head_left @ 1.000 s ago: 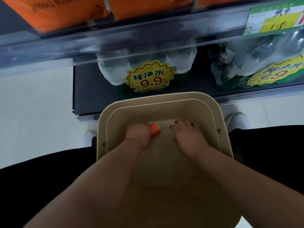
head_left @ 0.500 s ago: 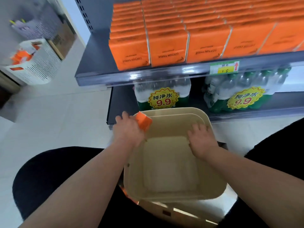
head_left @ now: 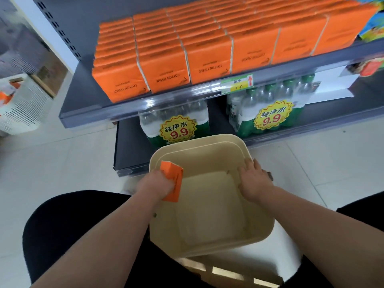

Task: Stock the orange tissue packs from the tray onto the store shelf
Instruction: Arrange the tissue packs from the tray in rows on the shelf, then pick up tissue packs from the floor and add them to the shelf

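A beige tray (head_left: pixel 209 242) sits between my knees in front of the store shelf (head_left: pixel 128 110); its inside shows only bare bottom. My left hand (head_left: pixel 154 185) is shut on one orange tissue pack (head_left: pixel 172 181), held at the tray's left rim. My right hand (head_left: pixel 254 179) grips the tray's right rim. Rows of orange tissue packs (head_left: pixel 209 46) marked COTTON TISSUE fill the shelf above, from the left end across to the right.
Bottled water packs (head_left: pixel 176 125) with yellow 9.9 labels stand on the bottom shelf (head_left: pixel 126 146) under the tissue shelf. A white slatted basket (head_left: pixel 20 104) holding orange items sits on the floor at far left. Pale floor tiles lie on both sides.
My view has tilted up from the tray to the shelf. My left hand has lifted the orange pack from the tray's bottom to its left rim. My right hand moved to the right rim.
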The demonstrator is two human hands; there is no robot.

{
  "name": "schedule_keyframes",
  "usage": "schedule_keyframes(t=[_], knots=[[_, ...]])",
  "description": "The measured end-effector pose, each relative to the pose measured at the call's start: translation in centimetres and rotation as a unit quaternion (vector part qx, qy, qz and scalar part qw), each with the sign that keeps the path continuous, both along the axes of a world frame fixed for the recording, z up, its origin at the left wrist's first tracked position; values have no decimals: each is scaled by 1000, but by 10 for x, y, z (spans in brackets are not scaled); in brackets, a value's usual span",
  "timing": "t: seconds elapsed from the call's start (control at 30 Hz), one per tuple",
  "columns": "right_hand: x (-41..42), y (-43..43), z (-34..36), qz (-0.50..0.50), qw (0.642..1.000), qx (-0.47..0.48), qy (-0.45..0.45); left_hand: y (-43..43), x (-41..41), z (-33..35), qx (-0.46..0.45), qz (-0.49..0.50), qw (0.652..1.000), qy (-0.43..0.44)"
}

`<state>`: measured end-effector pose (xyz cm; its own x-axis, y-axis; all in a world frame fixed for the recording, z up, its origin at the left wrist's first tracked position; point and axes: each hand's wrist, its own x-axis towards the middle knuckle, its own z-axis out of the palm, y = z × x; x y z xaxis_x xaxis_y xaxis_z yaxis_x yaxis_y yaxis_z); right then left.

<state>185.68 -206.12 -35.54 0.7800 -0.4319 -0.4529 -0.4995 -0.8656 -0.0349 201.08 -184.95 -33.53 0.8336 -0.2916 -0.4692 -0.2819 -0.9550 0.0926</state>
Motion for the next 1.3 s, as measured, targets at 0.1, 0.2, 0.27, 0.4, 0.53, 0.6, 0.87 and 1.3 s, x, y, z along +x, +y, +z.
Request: schedule_keyframes(t=[0.1,0.2,0.27,0.4,0.53,0.6,0.87,1.3], knots=[[-9,-22,-1,-38,999,0,-15,-25,-13,-3,-13,-37,999,-2],[-22,-48,-3,-76,997,-9,-17,-50,-33,0,-28,-60,998,-17],[-33,-65,-6,-109,994,-16,-20,-70,-48,3,-44,-66,997,-21],[-57,-96,-10,-157,987,-26,-12,-114,-75,4,-65,-66,995,-21],[-72,-106,-10,-156,987,-17,-21,-151,-97,3,-106,-63,992,5],[-76,-103,-8,-159,987,-4,-34,-166,-104,2,-138,-53,988,39],[-82,-77,40,-113,983,6,-146,-168,-124,33,-168,-127,977,33],[-58,24,127,86,957,-45,-274,-69,-110,120,-250,-224,937,-97]])
